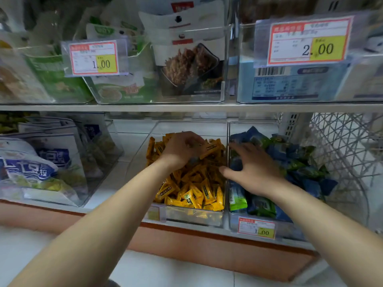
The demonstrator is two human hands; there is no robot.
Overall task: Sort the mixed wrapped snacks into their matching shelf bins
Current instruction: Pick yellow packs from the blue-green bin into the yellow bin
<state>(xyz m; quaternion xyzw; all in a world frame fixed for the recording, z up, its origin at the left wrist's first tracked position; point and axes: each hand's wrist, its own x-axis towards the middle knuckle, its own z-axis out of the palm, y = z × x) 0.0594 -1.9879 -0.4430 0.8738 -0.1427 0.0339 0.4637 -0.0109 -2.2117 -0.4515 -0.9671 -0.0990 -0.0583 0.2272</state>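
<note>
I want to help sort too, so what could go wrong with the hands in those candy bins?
1. The left hand grips a yellow packet right beside the wall between the bins. If it slips, it may land among the blue packets.
2. The right hand lies spread on a heaped pile, so a push might spill packets over the bin rim.

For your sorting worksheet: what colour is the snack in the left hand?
The snack is orange, dark print; head view.

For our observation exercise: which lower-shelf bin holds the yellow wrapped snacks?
The middle bin, where the left hand grips a yellow snack; its right neighbour holds blue and green packets.
</note>
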